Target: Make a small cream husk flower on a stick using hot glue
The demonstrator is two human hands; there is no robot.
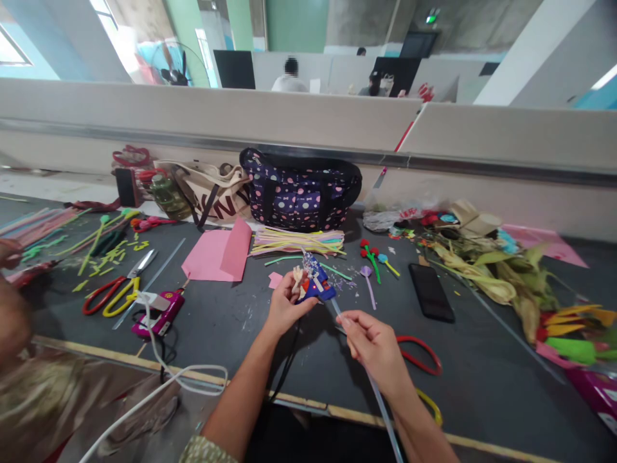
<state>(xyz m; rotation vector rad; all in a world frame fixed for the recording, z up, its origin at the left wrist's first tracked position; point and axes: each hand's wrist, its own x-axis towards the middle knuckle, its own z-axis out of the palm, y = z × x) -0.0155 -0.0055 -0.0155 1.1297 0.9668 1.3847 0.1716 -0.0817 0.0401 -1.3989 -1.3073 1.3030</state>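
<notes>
right hand (pixel 373 344) pinching clear stick (pixel 380 399), blue glue gun (pixel 315 286)

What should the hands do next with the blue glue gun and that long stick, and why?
Probably bring the stick's top end up to the glue gun's tip. The left hand grips the gun, the right hand pinches the stick just below it, and the two look close but not clearly touching.

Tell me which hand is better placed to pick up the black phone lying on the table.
The right hand, probably. It sits nearer the black phone, though it pinches a thin stick it would have to free first. The left hand is farther off and grips a blue glue gun.
</notes>
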